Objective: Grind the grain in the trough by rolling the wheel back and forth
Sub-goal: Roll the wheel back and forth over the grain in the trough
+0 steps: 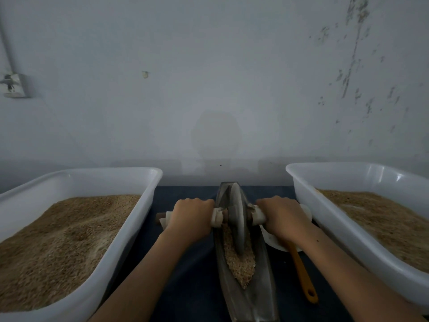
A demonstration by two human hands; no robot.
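Left hand (pixel 190 217) and right hand (pixel 283 217) each wrap curled fingers round the white-wrapped axle handle (pixel 217 217), one per side, so the grey metal disc wheel (pixel 236 219) stays upright under even pressure. It stands in the long boat-shaped metal trough (pixel 246 296), toward its far end. Coarse tan grain (pixel 241 263) lies along the groove, partly crushed.

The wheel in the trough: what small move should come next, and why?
Probably roll the wheel toward the person: both hands grip its axle, it stands toward the far end, and most grain lies nearer in the trough.
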